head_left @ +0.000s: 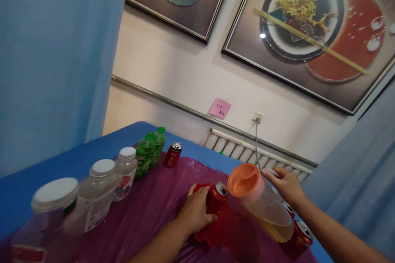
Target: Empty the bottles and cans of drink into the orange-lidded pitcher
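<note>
My left hand (196,209) is wrapped round a red drink can (217,198), which stands with its open top up. Under and around the can lies a red piece with a wavy edge (216,232); its exact kind is unclear. Gripped by its handle in my right hand (286,187) is a clear plastic pitcher (265,209) with an orange lid (243,181). The pitcher leans left, its lid beside and slightly above the can's top. Yellowish liquid (274,228) sits low in it. I cannot see any liquid flowing out.
Clear jars with white lids (103,168) line the left side, with green bottles (146,154) behind them. Another red can (173,154) stands farther back. More red cans (300,236) are beneath my right forearm. Purple plastic sheeting (151,213) covers the blue table (123,135).
</note>
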Demonstrator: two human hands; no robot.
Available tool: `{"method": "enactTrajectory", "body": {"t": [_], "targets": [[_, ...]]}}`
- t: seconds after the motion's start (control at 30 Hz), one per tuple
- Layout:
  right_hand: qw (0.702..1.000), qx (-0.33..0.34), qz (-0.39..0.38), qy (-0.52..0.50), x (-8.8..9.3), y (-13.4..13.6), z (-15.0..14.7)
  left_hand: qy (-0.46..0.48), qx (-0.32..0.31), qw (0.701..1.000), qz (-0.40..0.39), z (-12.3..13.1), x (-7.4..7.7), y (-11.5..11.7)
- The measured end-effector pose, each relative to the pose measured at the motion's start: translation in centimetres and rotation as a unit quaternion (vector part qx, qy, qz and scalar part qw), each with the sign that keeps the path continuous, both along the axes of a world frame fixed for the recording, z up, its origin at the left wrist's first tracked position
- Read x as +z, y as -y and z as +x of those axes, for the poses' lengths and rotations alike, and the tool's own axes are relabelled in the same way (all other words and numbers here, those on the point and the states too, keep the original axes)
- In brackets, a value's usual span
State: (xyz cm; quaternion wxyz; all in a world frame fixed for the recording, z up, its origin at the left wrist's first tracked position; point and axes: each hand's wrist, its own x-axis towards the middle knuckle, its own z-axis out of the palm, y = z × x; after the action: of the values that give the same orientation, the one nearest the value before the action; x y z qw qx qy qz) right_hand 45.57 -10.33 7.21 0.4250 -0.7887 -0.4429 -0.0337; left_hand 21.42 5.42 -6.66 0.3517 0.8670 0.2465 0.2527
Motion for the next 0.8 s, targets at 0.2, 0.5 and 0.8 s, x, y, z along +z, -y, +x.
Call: {"method": "enactTrajectory", "body": {"t": [0.2,0.5,0.8], "targets": [[1.000,0.007,0.003,0.021,0.12,0.05,-0.15,-0.002,-0.001,1.000,0.001,0.01,0.18,0.10],[1.000,0.005,-0.001,0.007,-0.01,0.07,-0.04,0.001,-0.003,1.000,0.003,-0.02,0.13,0.07],[1.000,0.004,0.006,0.007,0.30,0.19,-0.52,-0.001,-0.006,1.000,0.001,-0.21,0.18,0.05]]}}
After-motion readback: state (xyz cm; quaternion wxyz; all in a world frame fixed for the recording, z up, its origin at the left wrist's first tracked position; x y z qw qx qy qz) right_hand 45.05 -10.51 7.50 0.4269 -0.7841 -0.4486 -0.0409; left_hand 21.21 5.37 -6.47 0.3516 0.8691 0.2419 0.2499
